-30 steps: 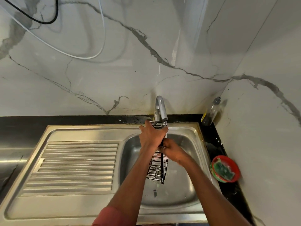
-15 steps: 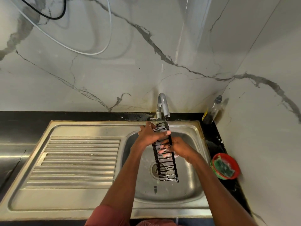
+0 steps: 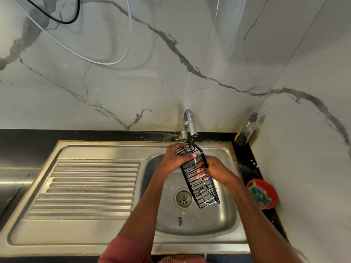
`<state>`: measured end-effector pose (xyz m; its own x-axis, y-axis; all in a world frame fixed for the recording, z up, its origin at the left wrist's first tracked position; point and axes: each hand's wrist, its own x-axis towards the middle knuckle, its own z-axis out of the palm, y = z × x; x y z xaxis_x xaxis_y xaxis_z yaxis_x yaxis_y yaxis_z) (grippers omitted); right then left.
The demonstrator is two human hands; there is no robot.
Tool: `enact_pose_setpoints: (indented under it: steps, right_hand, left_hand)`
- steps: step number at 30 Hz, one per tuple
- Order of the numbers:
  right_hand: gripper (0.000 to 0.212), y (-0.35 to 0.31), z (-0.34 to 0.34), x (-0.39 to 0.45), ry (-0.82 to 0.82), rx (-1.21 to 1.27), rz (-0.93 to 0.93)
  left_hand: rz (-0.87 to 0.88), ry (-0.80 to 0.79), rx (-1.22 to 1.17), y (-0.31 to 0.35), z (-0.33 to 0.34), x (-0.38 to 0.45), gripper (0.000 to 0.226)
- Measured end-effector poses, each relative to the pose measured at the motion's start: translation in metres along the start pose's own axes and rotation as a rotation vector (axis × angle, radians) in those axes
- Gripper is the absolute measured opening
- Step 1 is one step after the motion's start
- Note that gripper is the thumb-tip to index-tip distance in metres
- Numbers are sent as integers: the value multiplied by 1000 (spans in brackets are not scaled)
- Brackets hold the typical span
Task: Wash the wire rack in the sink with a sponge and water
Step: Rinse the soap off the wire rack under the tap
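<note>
Head view: both hands' fingers grip wire rack [image 3: 199,177] under tap [image 3: 190,122]; red bowl [image 3: 263,193] rt of sink [image 3: 95,234].

One wire rack [image 3: 199,179], two hands, one tap [image 3: 189,123], one bottle [image 3: 247,130], one red bowl [image 3: 266,188]

Sink [image 3: 224,221] basin right, draining board [image 3: 89,188] left. Tap [image 3: 189,124] at far rim. Wire rack [image 3: 199,179] over basin, between left hand [image 3: 173,160] and right hand [image 3: 215,170]. Bottle [image 3: 247,130] far right corner; bowl [image 3: 263,193] right of basin.

Both hands [image 3: 175,160] [image 3: 213,170] in closed grip
</note>
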<state>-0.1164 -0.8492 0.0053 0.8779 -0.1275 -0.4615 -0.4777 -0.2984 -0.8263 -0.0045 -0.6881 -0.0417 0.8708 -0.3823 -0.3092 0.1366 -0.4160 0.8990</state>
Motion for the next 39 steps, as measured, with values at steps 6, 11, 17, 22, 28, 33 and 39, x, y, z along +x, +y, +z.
enact_pose_setpoints:
  steps: [6,11,17,22,28,33,39]
  right_hand:
    - [35,6,-6,3,-18,252,-62]
    - [40,-5,-17,7,-9,496,63]
    - [27,-31,-1,29,349,349,190]
    - [24,-46,0,51,361,389,204]
    - [14,-27,-23,28,24,384,174]
    - [37,-13,-26,18,-45,383,100]
    - [13,-12,-18,24,145,497,135]
  left_hand:
    - [173,19,39,18,-2,-20,24]
    - [205,16,29,14,-1,-17,31]
    - [257,-31,7,10,4,-13,76]
    - [285,4,-3,8,7,-11,63]
    - [265,147,72,3,2,-9,55]
    - [255,195,186,-1,7,-6,55]
    - [226,190,170,-3,14,-3,45]
